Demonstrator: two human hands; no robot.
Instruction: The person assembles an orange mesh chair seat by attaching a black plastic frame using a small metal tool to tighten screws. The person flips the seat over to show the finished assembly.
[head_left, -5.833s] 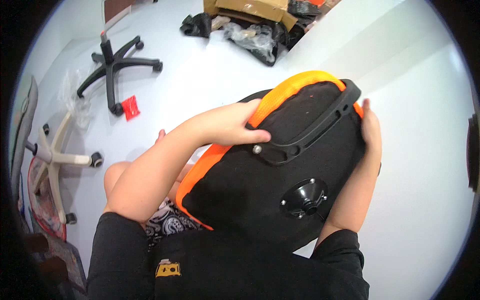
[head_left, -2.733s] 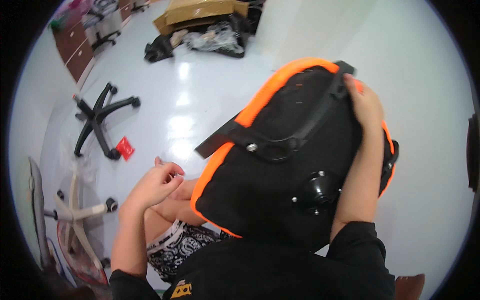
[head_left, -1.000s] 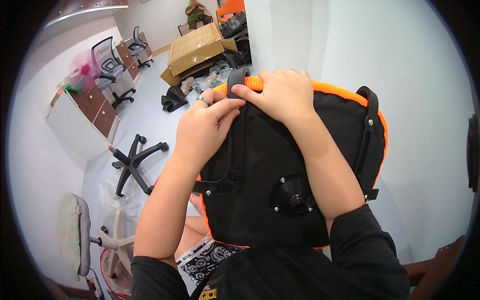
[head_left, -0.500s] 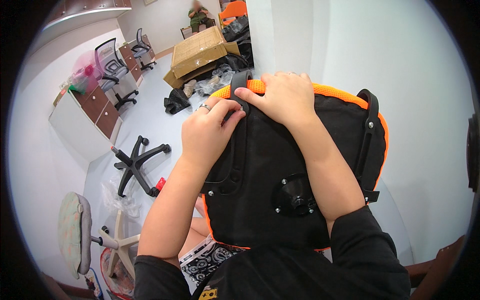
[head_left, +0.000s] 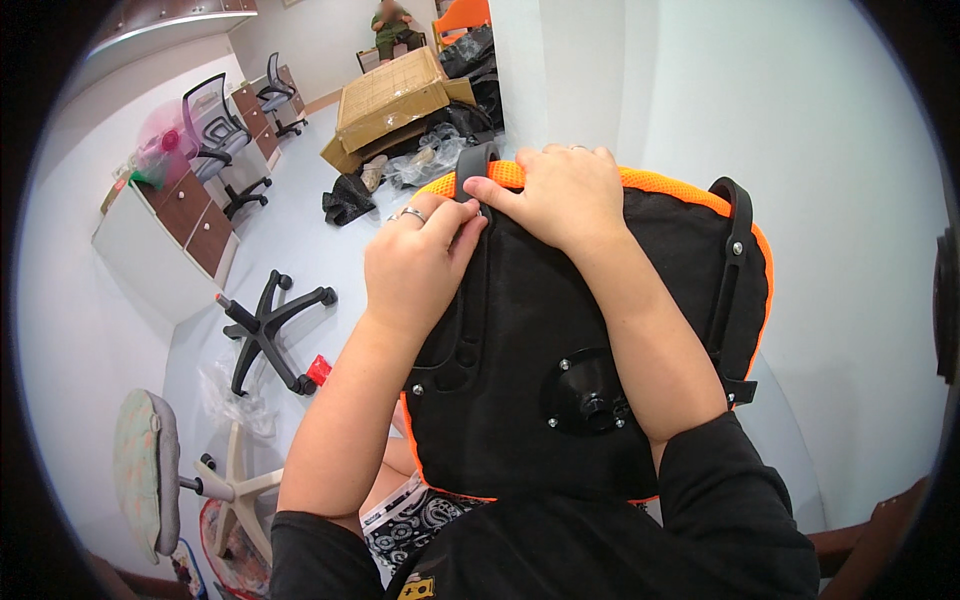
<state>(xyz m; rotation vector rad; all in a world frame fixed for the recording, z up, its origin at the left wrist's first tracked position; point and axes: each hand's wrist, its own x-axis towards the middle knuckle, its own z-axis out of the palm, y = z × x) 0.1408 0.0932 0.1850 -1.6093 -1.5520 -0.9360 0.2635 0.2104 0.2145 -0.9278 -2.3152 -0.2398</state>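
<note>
An upturned office chair seat [head_left: 520, 300] rests in front of me, its black underside facing up and its mesh edge orange. Black armrests are fixed along its two sides, the left armrest [head_left: 467, 325] and the right armrest [head_left: 737, 250]. My left hand [head_left: 412, 262] pinches a small silvery screw at the upper hole of the left armrest; fingertips mostly hide it. My right hand [head_left: 570, 195] grips the seat's far edge, fingers over the orange mesh, thumb against the left armrest. A round black mounting plate [head_left: 585, 392] with bolts sits on the underside.
A black five-legged chair base [head_left: 265, 330] stands on the floor at left, near a red packet [head_left: 319, 370]. A stool [head_left: 150, 475] is lower left. Cardboard box [head_left: 390, 100], plastic bags and desk chairs lie farther back; a person [head_left: 392, 30] sits at the far wall.
The view has shifted slightly. Both hands keep nearly the same place, with the left fingertips still pinching at the armrest hole.
</note>
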